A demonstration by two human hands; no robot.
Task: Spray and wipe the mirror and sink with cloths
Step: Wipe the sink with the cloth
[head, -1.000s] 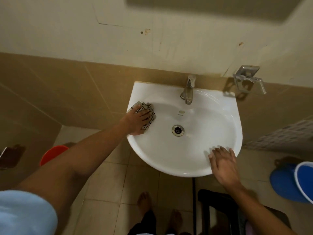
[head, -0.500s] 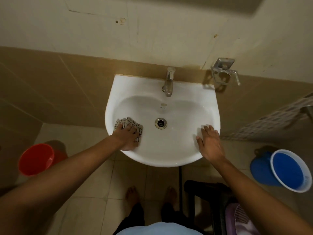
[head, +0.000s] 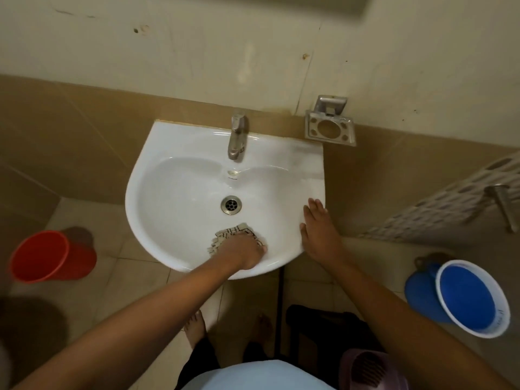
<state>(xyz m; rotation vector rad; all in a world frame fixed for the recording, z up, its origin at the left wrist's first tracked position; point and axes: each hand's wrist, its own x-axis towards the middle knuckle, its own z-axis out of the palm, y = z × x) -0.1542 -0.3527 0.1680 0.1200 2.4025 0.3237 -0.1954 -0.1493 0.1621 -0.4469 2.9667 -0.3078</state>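
A white wall-mounted sink (head: 180, 142) fills the middle of the view, with a metal tap (head: 237, 136) at the back and a drain (head: 231, 204) in the bowl. My left hand (head: 244, 250) presses a beige patterned cloth (head: 228, 235) against the front inner wall of the bowl, just below the drain. Resting flat on the sink's right rim is my right hand (head: 318, 229), fingers spread, holding nothing. The mirror's lower edge (head: 323, 2) shows only as a dark strip at the top.
An empty metal soap holder (head: 329, 128) is fixed to the wall right of the tap. A red bucket (head: 47, 256) stands on the floor at left, a blue bucket (head: 470, 298) at right. A dark stool (head: 318, 327) and my bare feet are below the sink.
My left hand has slid the cloth from the sink's left rim down around the bowl to the front, below the drain. My right hand has shifted up along the right rim.
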